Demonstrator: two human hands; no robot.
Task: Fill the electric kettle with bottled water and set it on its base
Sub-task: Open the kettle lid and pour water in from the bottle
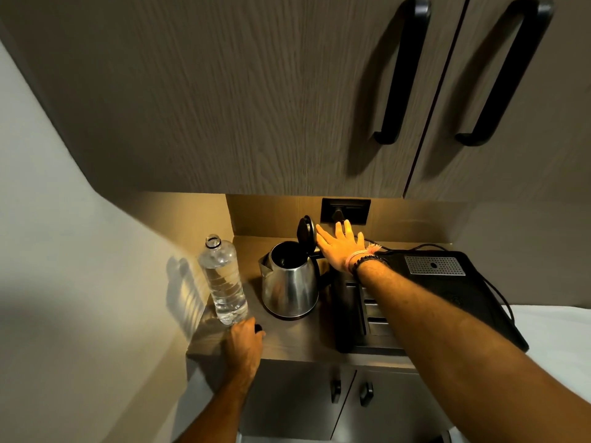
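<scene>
Right hand (pixel 340 249) flat, fingers spread, holding nothing; fingertips at the raised lid (pixel 305 231) of the kettle (pixel 291 282). Kettle on the counter (pixel 297 343), mouth open. Left hand (pixel 244 345) curled around a small dark cap (pixel 257 328), just beside the uncapped bottle (pixel 224 279), left of kettle.

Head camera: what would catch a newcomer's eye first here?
The steel kettle mid-counter, its lid flipped open, with the right hand spread flat beside the lid. Left of it stands an uncapped water bottle; the left hand rests near its foot, holding something small and dark.
</scene>
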